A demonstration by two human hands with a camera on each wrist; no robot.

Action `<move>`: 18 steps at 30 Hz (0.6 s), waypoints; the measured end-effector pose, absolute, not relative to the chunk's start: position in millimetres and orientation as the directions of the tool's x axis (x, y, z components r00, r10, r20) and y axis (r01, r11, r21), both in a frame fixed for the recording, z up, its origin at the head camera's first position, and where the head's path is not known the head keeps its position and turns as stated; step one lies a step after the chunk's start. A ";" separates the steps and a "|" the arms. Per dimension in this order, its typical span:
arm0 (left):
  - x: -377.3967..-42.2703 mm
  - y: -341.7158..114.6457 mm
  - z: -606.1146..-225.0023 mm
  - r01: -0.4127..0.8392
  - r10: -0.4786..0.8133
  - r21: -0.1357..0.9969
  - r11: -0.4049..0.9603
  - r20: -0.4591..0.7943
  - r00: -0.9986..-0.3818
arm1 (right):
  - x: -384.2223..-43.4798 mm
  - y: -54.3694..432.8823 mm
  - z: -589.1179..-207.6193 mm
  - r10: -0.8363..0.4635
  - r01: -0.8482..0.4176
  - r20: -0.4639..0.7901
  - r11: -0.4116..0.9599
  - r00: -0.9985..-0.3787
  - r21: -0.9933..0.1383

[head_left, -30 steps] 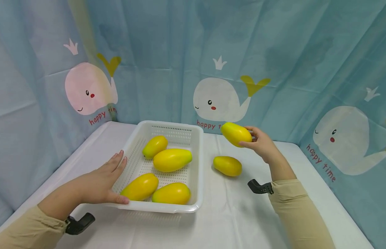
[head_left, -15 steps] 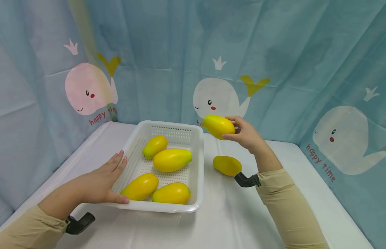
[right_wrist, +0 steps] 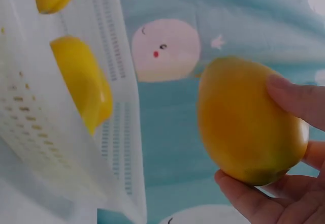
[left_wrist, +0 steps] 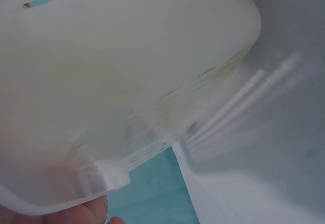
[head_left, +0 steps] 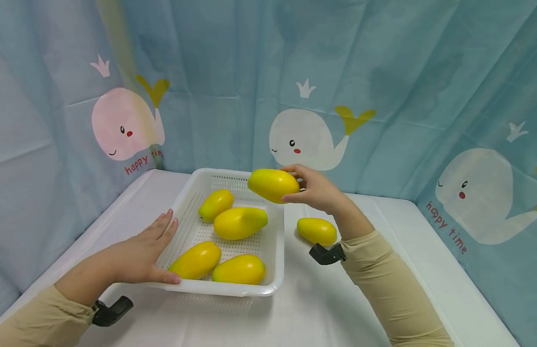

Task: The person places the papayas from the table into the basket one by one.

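My right hand (head_left: pixel 316 190) grips a yellow papaya (head_left: pixel 272 185) by its right end, thumb at the front and fingers behind. The fruit is held in the air over the back right rim of a white plastic basket (head_left: pixel 278 241). In the right wrist view the papaya (right_wrist: pixel 249 122) sits between thumb and fingertips. My left hand (head_left: pixel 140 255) lies spread at the basket's near left corner, fingers straight along the left rim and thumb on the front rim. Inside the basket lie several papayas, among them one in the middle (head_left: pixel 240 223) with a greenish tip.
Another papaya (head_left: pixel 317 231) lies on the white tablecloth (head_left: pixel 311 299), right of the basket and close to my right wrist's black camera mount (head_left: pixel 326 254). A blue curtain (head_left: pixel 233 120) with printed whales hangs along the back and sides of the table.
My right hand has carried the papaya leftward, from above the table to over the basket's right rim, dipping a little at the end. The left hand and the fruit in the basket stay put.
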State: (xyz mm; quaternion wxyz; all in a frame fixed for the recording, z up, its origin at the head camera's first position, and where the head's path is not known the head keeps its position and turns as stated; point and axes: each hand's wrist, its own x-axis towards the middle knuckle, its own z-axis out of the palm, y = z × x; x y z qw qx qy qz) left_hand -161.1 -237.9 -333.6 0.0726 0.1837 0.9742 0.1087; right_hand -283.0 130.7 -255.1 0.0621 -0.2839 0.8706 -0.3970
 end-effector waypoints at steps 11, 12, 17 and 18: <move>-161.7 -238.9 -334.4 0.337 0.368 0.232 0.912 -0.102 -0.924 | -272.0 99.4 -255.2 -0.673 -0.536 0.096 0.484 -0.733 -0.692; -161.8 -239.0 -334.6 0.337 0.368 0.233 0.912 -0.103 -0.924 | -271.2 97.1 -255.6 -0.678 -0.539 0.093 0.486 -0.729 -0.688; -162.1 -239.3 -335.8 0.344 0.374 0.229 0.910 -0.101 -0.922 | -267.1 87.0 -257.4 -0.693 -0.554 0.075 0.501 -0.717 -0.665; -161.9 -239.4 -335.9 0.346 0.375 0.227 0.910 -0.098 -0.922 | -266.4 85.2 -257.5 -0.694 -0.558 0.071 0.509 -0.716 -0.655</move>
